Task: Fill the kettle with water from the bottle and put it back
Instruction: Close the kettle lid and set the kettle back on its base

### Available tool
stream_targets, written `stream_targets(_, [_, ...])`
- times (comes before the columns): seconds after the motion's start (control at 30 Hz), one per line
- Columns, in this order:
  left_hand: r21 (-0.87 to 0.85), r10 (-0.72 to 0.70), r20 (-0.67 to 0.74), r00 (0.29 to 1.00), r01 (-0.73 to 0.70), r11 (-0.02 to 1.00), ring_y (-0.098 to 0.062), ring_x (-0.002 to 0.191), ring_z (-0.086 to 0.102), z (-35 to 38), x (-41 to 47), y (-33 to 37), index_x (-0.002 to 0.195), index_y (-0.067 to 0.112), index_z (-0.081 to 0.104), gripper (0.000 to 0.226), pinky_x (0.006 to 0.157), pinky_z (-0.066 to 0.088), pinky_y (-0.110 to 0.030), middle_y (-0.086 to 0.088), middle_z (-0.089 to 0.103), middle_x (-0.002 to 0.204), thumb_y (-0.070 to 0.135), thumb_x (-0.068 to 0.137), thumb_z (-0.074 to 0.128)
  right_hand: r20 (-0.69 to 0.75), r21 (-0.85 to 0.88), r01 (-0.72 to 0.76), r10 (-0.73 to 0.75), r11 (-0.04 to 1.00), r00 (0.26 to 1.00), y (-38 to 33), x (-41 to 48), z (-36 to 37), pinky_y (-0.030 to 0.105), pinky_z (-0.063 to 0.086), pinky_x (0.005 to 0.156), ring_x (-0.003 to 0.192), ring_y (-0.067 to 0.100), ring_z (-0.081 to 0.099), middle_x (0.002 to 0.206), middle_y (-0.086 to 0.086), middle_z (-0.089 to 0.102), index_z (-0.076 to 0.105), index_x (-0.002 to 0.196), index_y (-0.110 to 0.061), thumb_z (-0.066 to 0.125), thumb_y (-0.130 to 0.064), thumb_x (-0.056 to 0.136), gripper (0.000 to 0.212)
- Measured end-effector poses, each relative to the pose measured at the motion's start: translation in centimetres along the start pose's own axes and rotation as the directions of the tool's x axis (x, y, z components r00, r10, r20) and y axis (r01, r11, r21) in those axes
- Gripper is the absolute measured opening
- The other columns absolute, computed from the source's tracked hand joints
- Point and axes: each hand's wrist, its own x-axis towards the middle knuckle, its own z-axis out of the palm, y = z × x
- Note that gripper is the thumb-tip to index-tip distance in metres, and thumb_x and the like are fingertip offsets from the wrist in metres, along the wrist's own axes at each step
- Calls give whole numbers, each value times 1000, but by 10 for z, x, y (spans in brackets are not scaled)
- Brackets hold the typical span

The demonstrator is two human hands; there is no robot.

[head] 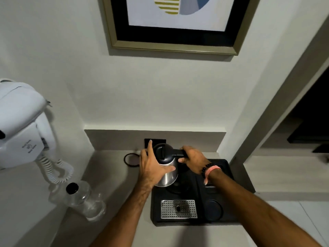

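Observation:
A steel kettle (pixel 168 175) with a black lid and black handle is tilted above the round base (pixel 178 188) on the black tray (pixel 229 177). My right hand (pixel 193 159) grips the kettle's handle. My left hand (pixel 153 164) is pressed flat against the kettle's left side, thumb on the steel wall. A clear bottle (pixel 83 200) with a black cap stands at the left on the counter, apart from both hands. I cannot tell whether the kettle touches its base.
The tray also holds a perforated metal drip grid (pixel 179 209) and a round dark coaster (pixel 212 208). A black cord loop (pixel 130 159) lies left of the kettle. A white wall hairdryer (pixel 23 125) with coiled cord hangs at the left. A framed picture (pixel 174 24) hangs above.

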Motion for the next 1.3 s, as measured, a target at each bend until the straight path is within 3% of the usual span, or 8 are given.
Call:
stream_targets(0.23, [12,5,110,994,-6,1000,-34,136,37,42,-6,31,151,39,5,143,104,41,-47,-9,30,148,66,37,86,-41,37,-105,107,994,993,43,-23,-18,32,45,80,98,28,61,106,8,65,61,109,-14,72,-20,89,24])
stream_targets(0.53, [78,24,138,990,-35,996,-31,135,39,59,-14,32,153,33,7,140,103,42,-45,-7,28,151,66,44,87,-29,106,-141,145,984,989,67,-30,-12,37,49,90,102,30,61,110,10,65,61,112,-12,74,-17,87,29])
stream_targets(0.7, [70,46,172,984,-59,996,-31,137,39,55,-19,32,155,29,11,137,104,42,-46,-7,24,155,68,48,87,-88,80,-159,166,984,982,69,-41,-9,40,46,103,118,31,57,128,11,59,55,133,-12,72,-27,91,48])
stream_targets(0.87, [126,88,139,986,-105,986,-35,149,18,37,-24,25,157,27,7,133,114,29,-53,-13,8,164,94,53,56,-229,-64,-127,110,990,967,74,-70,12,39,44,110,137,26,43,154,7,40,34,152,-15,58,-40,98,65])
stream_targets(1.0, [261,149,109,983,-173,950,-35,150,12,15,-23,25,159,23,4,118,117,23,-52,-15,0,166,87,70,49,-242,-183,-130,83,974,967,78,-81,20,38,31,117,147,28,29,161,10,31,29,156,-13,51,-51,98,72])
stream_targets(1.07, [319,186,102,977,-209,924,-35,151,10,5,-25,24,159,21,5,110,118,19,-51,-17,-1,166,82,78,47,-237,-276,-137,71,951,969,75,-83,19,45,26,120,150,32,21,163,14,24,27,156,-15,45,-60,96,77])
stream_targets(1.17, [414,213,89,973,-231,881,-36,152,7,-9,-29,23,159,20,4,105,119,15,-48,-21,-1,165,85,80,29,-207,-361,-193,124,912,971,72,-90,21,60,17,119,153,37,6,167,16,7,21,158,-23,34,-74,91,85])
stream_targets(1.3, [472,217,123,968,-250,846,-36,152,2,-17,-34,18,159,20,4,106,120,11,-47,-21,-3,165,86,76,9,-188,-431,-229,161,873,969,67,-89,19,70,13,116,153,42,-4,167,20,-3,15,159,-30,25,-78,89,85])
